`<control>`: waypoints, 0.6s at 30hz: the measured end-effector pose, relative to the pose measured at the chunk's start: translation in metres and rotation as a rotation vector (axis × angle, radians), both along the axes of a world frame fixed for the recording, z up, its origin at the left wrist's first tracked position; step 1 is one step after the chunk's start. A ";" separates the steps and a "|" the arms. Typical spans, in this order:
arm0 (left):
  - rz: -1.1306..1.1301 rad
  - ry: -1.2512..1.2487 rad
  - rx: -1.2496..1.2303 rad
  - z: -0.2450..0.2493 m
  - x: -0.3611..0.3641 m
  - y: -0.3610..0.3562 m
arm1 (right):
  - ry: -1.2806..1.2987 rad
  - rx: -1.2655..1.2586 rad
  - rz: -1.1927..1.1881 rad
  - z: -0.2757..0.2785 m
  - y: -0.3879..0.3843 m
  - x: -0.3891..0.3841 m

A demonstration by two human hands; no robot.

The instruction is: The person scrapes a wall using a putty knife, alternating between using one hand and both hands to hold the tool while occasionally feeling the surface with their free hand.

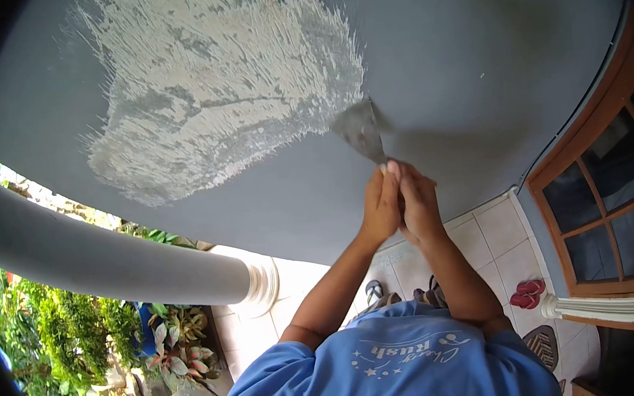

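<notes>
Head view: left hand (381, 208) and right hand (420, 206), fingers closed round scraper (362, 130); blade best kept shallow at bare patch (219, 77) edge.

Home's porch, pale tiled floor (491, 238), grey round column (107, 259), wooden-framed window (613, 221), red sandals (528, 293) left out, garden plants (61, 333) beyond.

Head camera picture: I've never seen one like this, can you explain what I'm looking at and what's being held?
No machine here: a person wears a camera on the head, so this one rounded picture shows their own view. Their left hand and right hand are clasped together at the base of a scraper, whose blade touches a grey painted surface. Next to the blade is a pale, rough patch. Lower down are the person's blue shirt, floor tiles and a wooden window.
</notes>
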State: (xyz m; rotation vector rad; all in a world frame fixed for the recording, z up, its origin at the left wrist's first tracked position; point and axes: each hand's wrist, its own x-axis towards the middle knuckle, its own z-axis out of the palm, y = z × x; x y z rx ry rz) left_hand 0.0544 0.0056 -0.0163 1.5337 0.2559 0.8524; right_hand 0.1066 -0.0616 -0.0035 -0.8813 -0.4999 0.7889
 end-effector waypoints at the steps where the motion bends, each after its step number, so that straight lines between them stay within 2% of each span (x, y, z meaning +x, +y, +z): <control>1: -0.027 -0.010 0.033 0.003 0.001 0.010 | -0.150 0.042 -0.010 -0.005 0.008 0.006; 3: -0.089 0.009 0.060 0.033 0.000 0.016 | -0.254 0.131 -0.004 0.004 0.019 0.015; 5: -0.105 0.027 0.058 0.067 -0.005 0.002 | -0.182 0.051 0.064 0.020 0.003 0.015; 7: -0.037 0.047 0.018 0.054 -0.013 -0.015 | -0.050 0.054 0.125 0.034 -0.016 0.005; 11: -0.030 0.105 -0.141 0.021 -0.021 -0.027 | -0.006 -0.018 0.164 -0.001 -0.026 -0.002; 14: -0.036 0.155 -0.142 0.015 -0.020 -0.023 | -0.014 0.036 0.108 -0.004 -0.022 -0.004; 18: -0.013 0.088 -0.046 0.021 -0.009 -0.022 | -0.050 0.035 0.080 -0.004 -0.017 0.004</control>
